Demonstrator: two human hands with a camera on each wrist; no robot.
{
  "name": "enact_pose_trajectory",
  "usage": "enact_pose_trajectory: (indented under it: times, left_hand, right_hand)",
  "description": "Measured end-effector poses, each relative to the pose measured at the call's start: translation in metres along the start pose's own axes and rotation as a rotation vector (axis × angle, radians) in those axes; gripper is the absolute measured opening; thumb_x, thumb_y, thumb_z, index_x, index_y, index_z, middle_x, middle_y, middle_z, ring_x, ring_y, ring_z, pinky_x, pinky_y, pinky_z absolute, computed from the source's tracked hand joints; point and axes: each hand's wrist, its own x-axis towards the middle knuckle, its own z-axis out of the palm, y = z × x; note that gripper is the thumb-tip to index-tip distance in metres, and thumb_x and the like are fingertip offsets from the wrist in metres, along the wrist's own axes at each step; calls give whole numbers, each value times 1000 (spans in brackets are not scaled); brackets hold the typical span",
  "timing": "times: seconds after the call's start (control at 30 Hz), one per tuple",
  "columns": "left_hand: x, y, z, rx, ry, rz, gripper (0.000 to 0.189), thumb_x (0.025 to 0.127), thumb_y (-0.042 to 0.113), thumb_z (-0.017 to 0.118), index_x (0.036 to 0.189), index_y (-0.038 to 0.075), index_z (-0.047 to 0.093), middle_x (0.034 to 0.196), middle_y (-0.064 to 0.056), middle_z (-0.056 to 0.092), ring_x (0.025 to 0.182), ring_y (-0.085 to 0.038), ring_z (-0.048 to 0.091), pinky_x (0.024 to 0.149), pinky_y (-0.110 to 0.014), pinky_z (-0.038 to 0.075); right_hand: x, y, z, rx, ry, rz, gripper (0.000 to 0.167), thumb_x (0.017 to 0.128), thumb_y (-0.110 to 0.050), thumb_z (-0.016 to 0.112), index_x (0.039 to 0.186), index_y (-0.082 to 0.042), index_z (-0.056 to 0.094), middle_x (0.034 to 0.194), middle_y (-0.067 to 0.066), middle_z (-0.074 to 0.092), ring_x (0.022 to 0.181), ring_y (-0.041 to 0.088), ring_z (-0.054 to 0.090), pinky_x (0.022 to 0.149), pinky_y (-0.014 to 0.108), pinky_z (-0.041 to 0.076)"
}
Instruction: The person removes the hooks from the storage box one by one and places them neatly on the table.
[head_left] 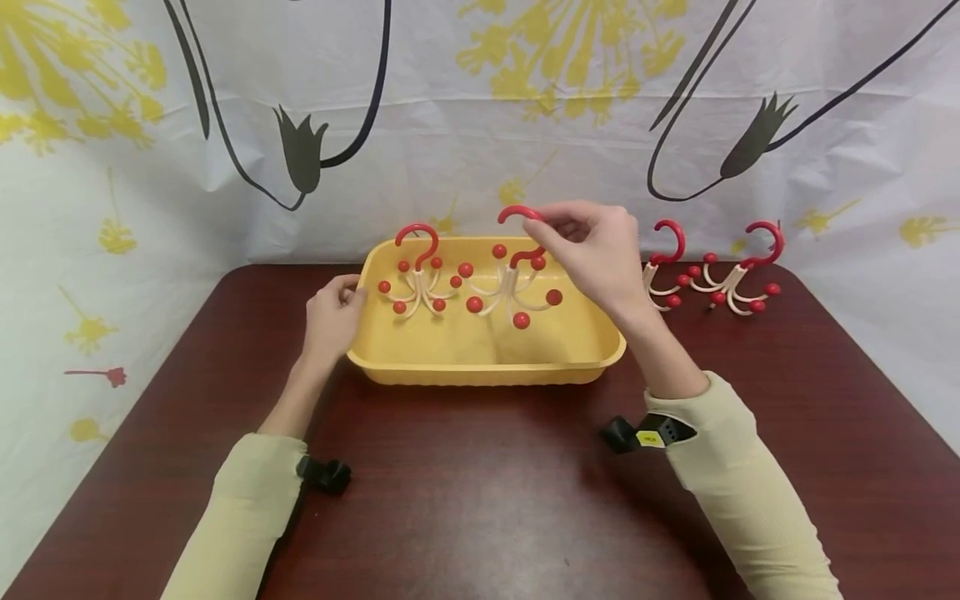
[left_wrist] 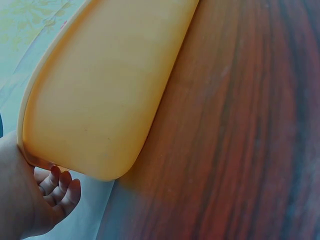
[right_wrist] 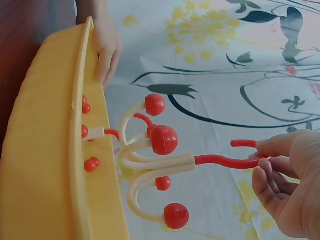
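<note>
My right hand [head_left: 592,250] pinches the red hook of a multi-arm hanger [head_left: 510,287] with cream arms tipped in red balls. In the right wrist view this held hanger [right_wrist: 165,160] hangs above the rim of a yellow plastic tub [head_left: 480,373]. My left hand [head_left: 333,321] grips the tub's left end; in the left wrist view its fingers [left_wrist: 62,187] curl at the tub's wall, the thumb hidden. A second such hanger [head_left: 420,292] stands inside the tub at the left, its red hook up.
Two more hangers stand on the table right of the tub: one [head_left: 663,246] partly behind my right hand, another [head_left: 738,279] farther right. The dark reddish-brown table [head_left: 480,483] reaches back to a white patterned cloth [head_left: 465,150]. Each sleeve carries a black wrist camera [head_left: 326,475].
</note>
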Motion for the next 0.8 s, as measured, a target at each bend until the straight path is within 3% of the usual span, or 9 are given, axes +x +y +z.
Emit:
enact_pose_trajectory:
  times: [0.17,0.5,0.8]
  left_hand:
    - [0,-2,0,-5,-4,2,33,102,16,57,127,-3,65,90,-14,61,81,-23,54,72,-29,44]
    - [0,0,0,-9,-8,-3,33,102,17,57,127,-2,65,91,-14,61,82,-23,55,72,-30,44]
    - [0,1,-2,-7,-12,-10,34,102,17,56,128,-2,64,90,-14,61,81,-23,55,71,-29,44]
  right_hand:
    - [-1,3,-15,2,58,-7,23,87,-21,81,101,-4,80,85,11,75,66,1,65,63,16,50]
    - [-6,19,-48,-8,169,-20,21,86,-19,81,101,-4,80,81,-14,71,66,4,66,64,15,50]
    - [-11,31,-74,-63,213,-1,24,86,-19,81,103,-2,80,80,-20,69,66,5,64,65,14,48]
